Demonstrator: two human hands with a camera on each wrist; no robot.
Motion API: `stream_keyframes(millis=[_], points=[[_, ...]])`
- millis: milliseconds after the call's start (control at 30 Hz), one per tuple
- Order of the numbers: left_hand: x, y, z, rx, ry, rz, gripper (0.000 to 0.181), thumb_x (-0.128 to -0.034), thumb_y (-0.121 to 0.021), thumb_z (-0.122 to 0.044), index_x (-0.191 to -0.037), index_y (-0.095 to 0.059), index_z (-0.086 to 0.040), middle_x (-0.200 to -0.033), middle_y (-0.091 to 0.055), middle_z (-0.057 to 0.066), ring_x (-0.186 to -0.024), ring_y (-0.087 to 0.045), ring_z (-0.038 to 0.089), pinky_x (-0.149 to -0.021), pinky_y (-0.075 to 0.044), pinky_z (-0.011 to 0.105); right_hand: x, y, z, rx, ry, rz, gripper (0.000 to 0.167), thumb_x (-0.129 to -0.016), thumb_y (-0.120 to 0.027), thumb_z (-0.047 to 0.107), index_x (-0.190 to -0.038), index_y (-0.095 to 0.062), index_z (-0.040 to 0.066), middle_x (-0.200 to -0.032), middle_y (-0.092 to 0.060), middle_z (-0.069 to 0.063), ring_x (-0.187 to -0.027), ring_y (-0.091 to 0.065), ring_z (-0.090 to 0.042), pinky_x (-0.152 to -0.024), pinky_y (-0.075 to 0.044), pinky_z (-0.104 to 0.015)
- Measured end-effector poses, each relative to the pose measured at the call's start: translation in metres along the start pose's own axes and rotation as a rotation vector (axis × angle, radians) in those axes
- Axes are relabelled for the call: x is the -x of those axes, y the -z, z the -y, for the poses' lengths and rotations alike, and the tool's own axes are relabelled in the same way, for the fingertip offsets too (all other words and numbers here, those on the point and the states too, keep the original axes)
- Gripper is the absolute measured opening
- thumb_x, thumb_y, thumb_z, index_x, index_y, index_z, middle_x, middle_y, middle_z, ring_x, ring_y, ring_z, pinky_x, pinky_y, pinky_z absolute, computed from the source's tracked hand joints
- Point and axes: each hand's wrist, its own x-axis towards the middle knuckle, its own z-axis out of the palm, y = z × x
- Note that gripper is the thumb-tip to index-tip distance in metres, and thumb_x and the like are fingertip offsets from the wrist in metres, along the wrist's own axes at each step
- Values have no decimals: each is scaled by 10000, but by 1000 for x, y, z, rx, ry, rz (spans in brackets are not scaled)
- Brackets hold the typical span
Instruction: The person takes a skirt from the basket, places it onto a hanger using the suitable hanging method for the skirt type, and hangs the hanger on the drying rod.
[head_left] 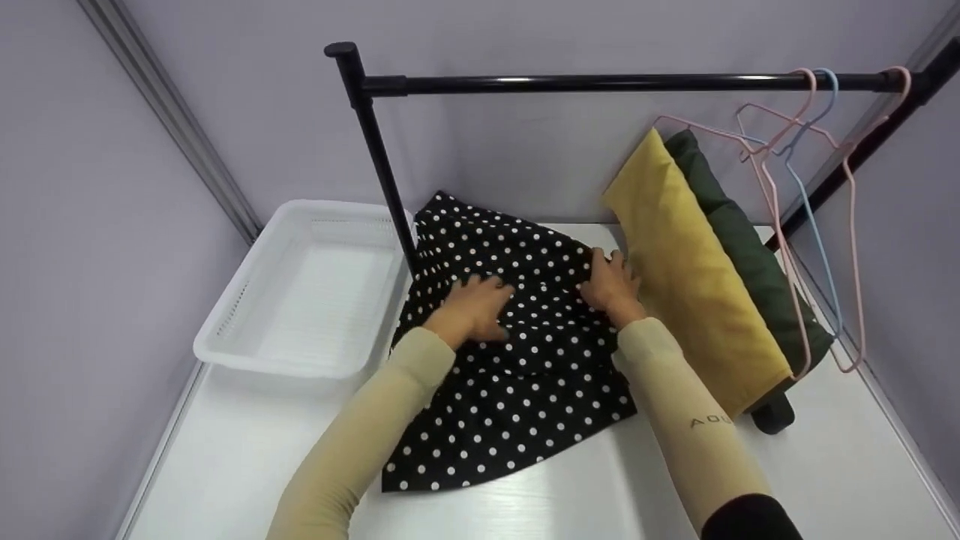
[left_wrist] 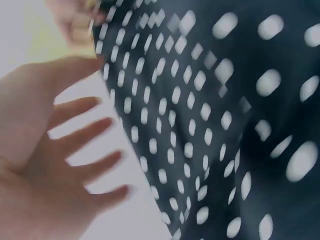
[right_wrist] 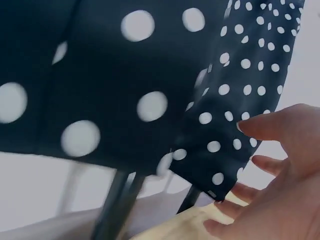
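A black cloth garment with white polka dots (head_left: 517, 405) lies spread and rumpled on the white surface; its exact kind is unclear. Over its middle is my left hand (head_left: 471, 309), fingers spread. The left wrist view shows that hand (left_wrist: 55, 150) with straight, parted fingers beside the cloth's edge, gripping nothing. At the garment's upper right edge is my right hand (head_left: 611, 285). Seen from the right wrist, its thumb overlaps the dotted cloth (right_wrist: 215, 120) and the other fingers extend loosely along the edge, with no clear pinch.
Left of the garment stands a white plastic basket (head_left: 210, 341). A black rack's bar (head_left: 562, 84) crosses behind, its post beside the basket. Pink and blue hangers (head_left: 814, 217) hang at the right. Yellow cloth (head_left: 690, 285) and dark green cloth (head_left: 739, 225) lean there, close to the right forearm.
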Motion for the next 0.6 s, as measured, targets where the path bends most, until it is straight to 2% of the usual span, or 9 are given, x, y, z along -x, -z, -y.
stream_keyframes(millis=[67,100,200,333,433,600], points=[[11,-14,-9,-17,35,148,906,-848,-814,-397,-1599,-342,-212,-1652,-308,94,-1492,-289,430,-1181,-240,650,5,1,-3,-3,-4,11,678,-962,-543,150,-1566,-262,20,-1597,-157,-343,-1458,-188,-566,-1157,-155,-717],[16,-21,-12,-21,53,201,953,-840,-823,-404,-1616,-300,-226,-1666,-276,100,-1494,-273,455,-1169,-246,669,8,2,-4,-1,3,12,679,-968,-539,159,-1571,-261,17,-1603,-140,-345,-1463,-179,-565,-1158,-160,-714],[25,-34,-13,-46,85,285,1006,-862,-804,-415,-1645,-190,-265,-1683,-225,106,-1483,-257,507,-1133,-264,717,20,7,0,-12,50,9,668,-984,-541,188,-1572,-276,12,-1608,-129,-338,-1469,-172,-552,-1169,-172,-689],[26,-37,-6,-11,97,273,951,-914,-751,-399,-1650,-161,-275,-1684,-219,97,-1489,-240,506,-1130,-250,731,45,21,13,-28,136,-4,646,-1004,-567,236,-1564,-319,32,-1617,-162,-304,-1478,-190,-521,-1172,-195,-670],[25,-36,0,38,101,258,880,-945,-715,-359,-1647,-193,-262,-1678,-240,96,-1494,-248,486,-1141,-229,727,71,36,23,-50,216,-45,612,-1003,-589,247,-1538,-375,40,-1609,-216,-295,-1463,-242,-512,-1162,-214,-674],[22,-40,5,59,97,188,771,-965,-681,-305,-1620,-286,-212,-1622,-350,122,-1443,-339,499,-1114,-267,741,116,74,38,-129,385,-214,476,-999,-622,202,-1433,-515,37,-1526,-398,-244,-1342,-441,-468,-1095,-319,-655]])
